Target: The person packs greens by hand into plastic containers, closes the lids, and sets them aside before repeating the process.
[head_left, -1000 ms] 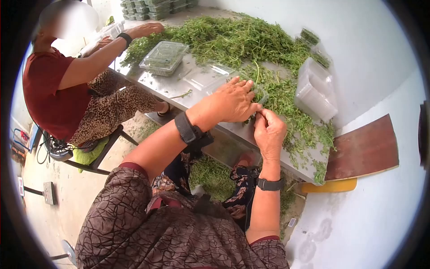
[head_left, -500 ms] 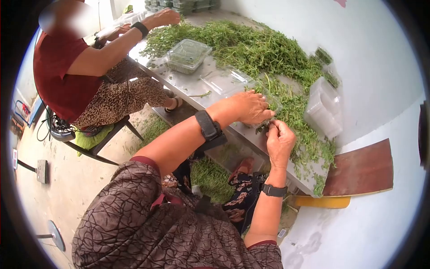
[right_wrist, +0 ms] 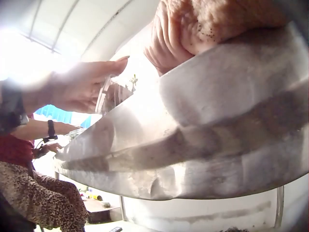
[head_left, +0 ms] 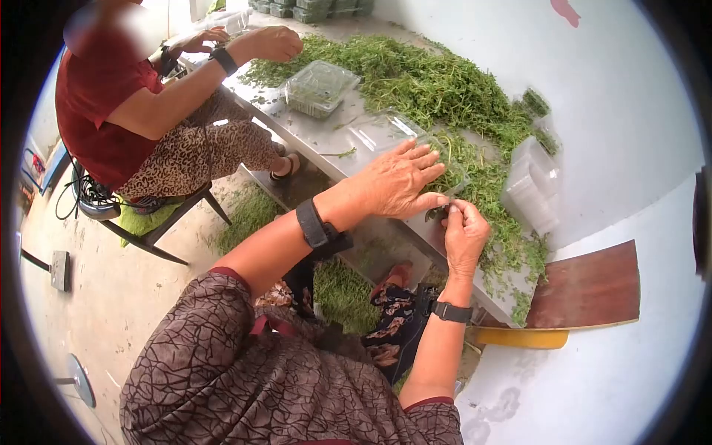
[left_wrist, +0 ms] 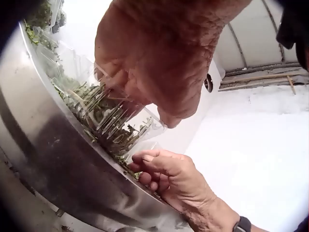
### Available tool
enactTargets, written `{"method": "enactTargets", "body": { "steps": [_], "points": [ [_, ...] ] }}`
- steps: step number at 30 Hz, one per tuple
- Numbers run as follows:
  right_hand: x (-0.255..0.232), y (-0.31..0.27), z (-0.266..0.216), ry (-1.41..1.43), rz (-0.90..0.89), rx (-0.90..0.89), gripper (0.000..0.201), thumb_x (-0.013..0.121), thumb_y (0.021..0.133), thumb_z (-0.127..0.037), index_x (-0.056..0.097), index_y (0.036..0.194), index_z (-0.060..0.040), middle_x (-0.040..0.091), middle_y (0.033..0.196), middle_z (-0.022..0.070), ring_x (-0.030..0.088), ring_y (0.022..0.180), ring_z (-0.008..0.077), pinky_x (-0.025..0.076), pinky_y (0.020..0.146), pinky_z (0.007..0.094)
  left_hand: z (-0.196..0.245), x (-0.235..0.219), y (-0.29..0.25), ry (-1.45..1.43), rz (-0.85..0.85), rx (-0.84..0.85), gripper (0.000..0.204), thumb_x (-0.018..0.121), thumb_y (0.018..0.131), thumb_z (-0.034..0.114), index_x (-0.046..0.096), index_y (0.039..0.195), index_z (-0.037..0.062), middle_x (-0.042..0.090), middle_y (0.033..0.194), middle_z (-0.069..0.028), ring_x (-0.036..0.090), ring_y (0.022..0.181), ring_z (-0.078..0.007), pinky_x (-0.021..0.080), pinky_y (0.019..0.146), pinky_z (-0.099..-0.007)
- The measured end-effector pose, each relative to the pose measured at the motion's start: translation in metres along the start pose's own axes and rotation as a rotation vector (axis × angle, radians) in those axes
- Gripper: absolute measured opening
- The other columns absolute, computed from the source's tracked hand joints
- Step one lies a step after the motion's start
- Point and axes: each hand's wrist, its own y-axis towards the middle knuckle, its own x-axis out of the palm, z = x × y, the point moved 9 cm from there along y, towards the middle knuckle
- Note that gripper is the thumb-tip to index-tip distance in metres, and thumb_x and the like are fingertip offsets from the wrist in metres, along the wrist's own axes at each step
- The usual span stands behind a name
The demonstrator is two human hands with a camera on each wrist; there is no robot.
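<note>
A clear plastic box (head_left: 465, 182) stands at the table's near edge, filled with leafy green stems (left_wrist: 113, 118). My left hand (head_left: 404, 182) lies over it palm down, fingers straight and spread, pressing on the stems; much of the box is hidden beneath. Just right of the left thumb is my right hand (head_left: 466, 236), its fingers curled and the thumb against the index finger. In the left wrist view the right fingertips are beside the box's near corner, with nothing visible between them. Dark leaves (head_left: 436, 213) stick out by the left thumb. A clear lid (head_left: 378, 133) lies beyond the left hand.
A long heap of greens (head_left: 437, 81) runs along the metal table (head_left: 302, 148). A filled, lidded box (head_left: 319, 87) sits to the left, and stacked clear boxes (head_left: 532, 185) to the right. Another person (head_left: 111, 111) works seated at the left. Wooden board (head_left: 586, 285) by the wall.
My left hand lifted its fingers slightly and spread them wider, thumb extended toward the right hand. The right hand stays by the box's edge. The other person's farther hand has come into clearer view.
</note>
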Motion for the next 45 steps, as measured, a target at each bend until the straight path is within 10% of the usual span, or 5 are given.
{"method": "enactTargets", "body": {
  "steps": [8, 20, 23, 28, 45],
  "points": [
    [0.000, 0.000, -0.003, 0.007, -0.036, 0.045, 0.014, 0.055, 0.084, -0.004, 0.066, 0.088, 0.0032, 0.063, 0.066, 0.0060, 0.059, 0.057, 0.0101, 0.047, 0.053, 0.0262, -0.011, 0.039, 0.001, -0.059, -0.560, -0.170, 0.062, 0.033, 0.094, 0.052, 0.061, 0.088, -0.0026, 0.060, 0.089, -0.0166, 0.055, 0.090, -0.0336, 0.042, 0.086, -0.0425],
    [-0.028, 0.014, -0.008, 0.037, 0.113, 0.054, 0.021, 0.057, 0.088, -0.014, 0.065, 0.098, 0.0027, 0.065, 0.076, 0.0059, 0.056, 0.066, 0.0094, 0.045, 0.059, 0.0249, -0.016, 0.054, -0.002, -0.097, -0.686, -0.256, 0.069, 0.029, 0.092, 0.058, 0.067, 0.097, 0.0002, 0.061, 0.104, -0.0176, 0.054, 0.104, -0.0337, 0.040, 0.093, -0.0421],
    [-0.030, 0.040, -0.036, -0.233, 0.030, -0.071, 0.025, 0.058, 0.088, -0.017, 0.065, 0.097, 0.0045, 0.064, 0.073, 0.0076, 0.055, 0.066, 0.0108, 0.045, 0.061, 0.0268, -0.020, 0.059, 0.003, -0.089, -0.426, -0.175, 0.071, 0.029, 0.091, 0.059, 0.071, 0.079, 0.0030, 0.067, 0.085, -0.0179, 0.062, 0.090, -0.0340, 0.046, 0.079, -0.0435],
    [-0.002, 0.078, -0.041, -0.466, -0.157, -0.033, 0.038, 0.062, 0.081, -0.036, 0.068, 0.096, -0.0024, 0.068, 0.086, 0.0159, 0.065, 0.077, 0.0296, 0.048, 0.073, 0.0373, -0.014, 0.056, 0.002, -0.094, -0.595, -0.200, 0.072, 0.028, 0.093, 0.057, 0.069, 0.085, -0.0007, 0.063, 0.098, -0.0181, 0.056, 0.099, -0.0326, 0.041, 0.090, -0.0424],
    [0.049, 0.107, -0.018, -0.605, -0.291, -0.087, 0.018, 0.059, 0.073, -0.021, 0.069, 0.078, -0.0063, 0.067, 0.076, 0.0103, 0.062, 0.067, 0.0310, 0.049, 0.065, 0.0370, -0.009, 0.050, 0.002, -0.098, -0.535, -0.197, 0.068, 0.032, 0.093, 0.053, 0.067, 0.084, -0.0051, 0.062, 0.096, -0.0220, 0.058, 0.098, -0.0337, 0.039, 0.092, -0.0413]
  ]
}}
